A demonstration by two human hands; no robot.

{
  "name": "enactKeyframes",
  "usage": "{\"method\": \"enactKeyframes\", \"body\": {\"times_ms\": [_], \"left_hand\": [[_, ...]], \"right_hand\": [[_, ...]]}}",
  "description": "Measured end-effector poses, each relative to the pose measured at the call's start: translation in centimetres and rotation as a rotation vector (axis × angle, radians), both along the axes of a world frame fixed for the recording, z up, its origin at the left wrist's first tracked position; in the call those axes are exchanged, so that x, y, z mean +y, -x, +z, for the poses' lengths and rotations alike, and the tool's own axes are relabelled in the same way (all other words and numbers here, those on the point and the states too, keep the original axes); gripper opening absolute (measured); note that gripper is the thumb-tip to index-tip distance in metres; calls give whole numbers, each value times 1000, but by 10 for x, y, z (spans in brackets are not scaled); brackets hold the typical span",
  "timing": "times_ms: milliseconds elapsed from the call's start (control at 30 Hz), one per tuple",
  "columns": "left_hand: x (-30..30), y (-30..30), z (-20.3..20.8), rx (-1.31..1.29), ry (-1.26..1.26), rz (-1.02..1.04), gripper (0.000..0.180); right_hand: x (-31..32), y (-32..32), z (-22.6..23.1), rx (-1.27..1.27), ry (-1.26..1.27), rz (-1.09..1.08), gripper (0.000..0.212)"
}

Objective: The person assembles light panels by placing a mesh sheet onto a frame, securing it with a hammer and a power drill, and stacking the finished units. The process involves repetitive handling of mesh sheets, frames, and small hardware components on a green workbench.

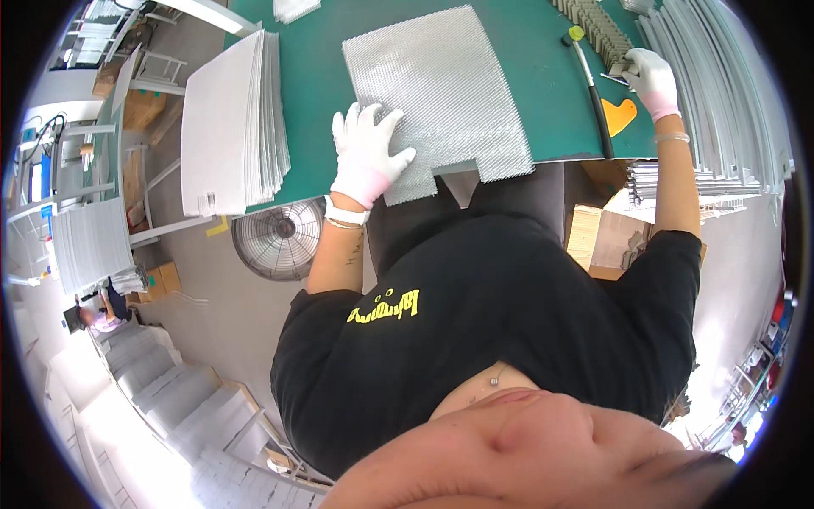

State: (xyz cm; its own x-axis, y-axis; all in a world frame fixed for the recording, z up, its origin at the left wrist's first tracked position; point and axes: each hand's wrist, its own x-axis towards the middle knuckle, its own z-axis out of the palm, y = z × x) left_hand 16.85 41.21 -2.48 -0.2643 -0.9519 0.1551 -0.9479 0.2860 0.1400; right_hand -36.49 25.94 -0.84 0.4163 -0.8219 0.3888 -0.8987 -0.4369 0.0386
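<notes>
A silvery metal mesh sheet point(441, 93) with a notch in its near edge lies on the green tabletop point(314, 68). My left hand point(366, 148), in a white glove with a pink cuff, rests on its near left part with the fingers spread. Over at the right, my gloved right hand point(651, 78) has its fingers bent together at the near end of a row of small grey-brown metal parts point(598, 32). What those fingers hold, if anything, is too small to name. A mallet point(585, 68) with a yellow-green face and black grip lies left of that hand, beside an orange scraper point(620, 115).
A stack of white-edged sheets point(229, 127) stands on the table's left, reaching its near edge. Tall stacked panels point(708, 93) crowd the right side. Below the table are a round floor fan point(284, 233) and a cardboard box point(606, 237). Another person point(106, 314) is far off at the left.
</notes>
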Motion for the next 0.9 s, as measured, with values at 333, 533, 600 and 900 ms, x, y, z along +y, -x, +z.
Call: {"method": "enactKeyframes", "body": {"times_ms": [333, 533, 600, 900], "left_hand": [[137, 19, -50, 1322, -1105, 24, 20], [124, 46, -103, 2176, -769, 379, 35], [115, 51, -107, 2171, -783, 403, 33], [113, 52, -123, 1783, -451, 249, 25]], "right_hand": [[82, -89, 45, -600, -80, -114, 24], [241, -250, -45, -1098, -828, 493, 24], [264, -281, -89, -1405, -1311, 300, 21], [267, -319, -135, -1948, -1093, 80, 23]]}}
